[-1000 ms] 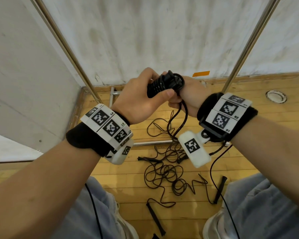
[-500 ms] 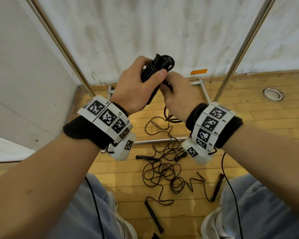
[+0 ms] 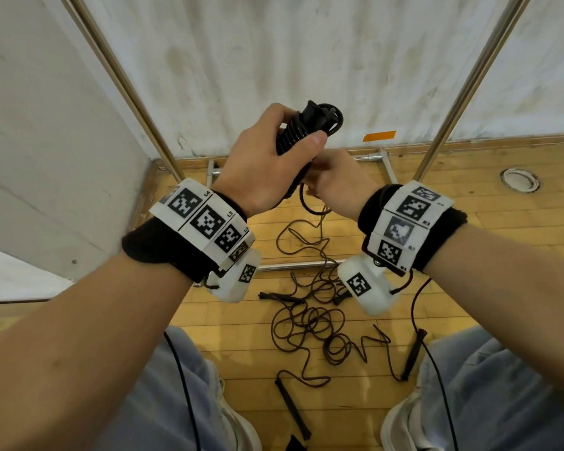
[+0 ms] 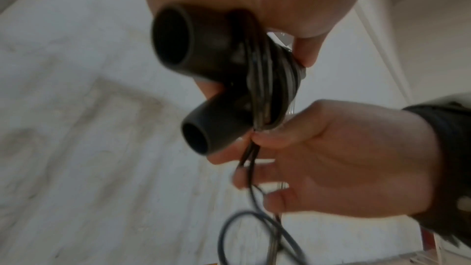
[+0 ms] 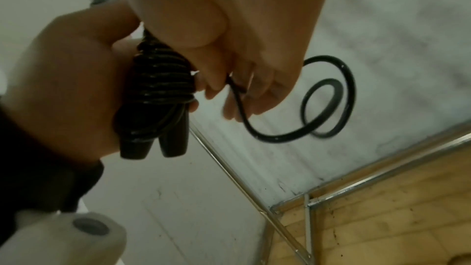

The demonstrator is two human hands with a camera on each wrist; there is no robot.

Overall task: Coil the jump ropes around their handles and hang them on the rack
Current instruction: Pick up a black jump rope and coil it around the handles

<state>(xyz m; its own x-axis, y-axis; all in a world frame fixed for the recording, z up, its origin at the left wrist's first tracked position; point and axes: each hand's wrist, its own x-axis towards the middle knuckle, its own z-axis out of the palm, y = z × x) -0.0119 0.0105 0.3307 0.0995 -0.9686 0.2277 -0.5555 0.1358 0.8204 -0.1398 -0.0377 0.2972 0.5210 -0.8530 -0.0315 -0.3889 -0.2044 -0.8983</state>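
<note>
My left hand (image 3: 264, 161) grips a pair of black jump rope handles (image 3: 302, 130) held side by side, with rope coiled in tight turns around them (image 5: 160, 88). The handle ends (image 4: 203, 47) stick out below my palm. Just under the bundle, my right hand (image 3: 336, 183) pinches the loose end of the same rope (image 5: 238, 100) between thumb and fingers. The rest of that rope curls in a free loop (image 5: 328, 96) and hangs down. The rack's two slanted metal poles (image 3: 127, 89) (image 3: 469, 83) rise on either side of my hands.
More black jump ropes lie tangled on the wooden floor (image 3: 310, 327) between my feet, with loose handles (image 3: 292, 408) (image 3: 412, 353). The rack's base bar (image 3: 293, 265) crosses the floor in front. White walls close off the left and the far side.
My right hand has swung from the right side of the handle tops down to below the bundle, carrying the rope. Both hands sit a little higher in view.
</note>
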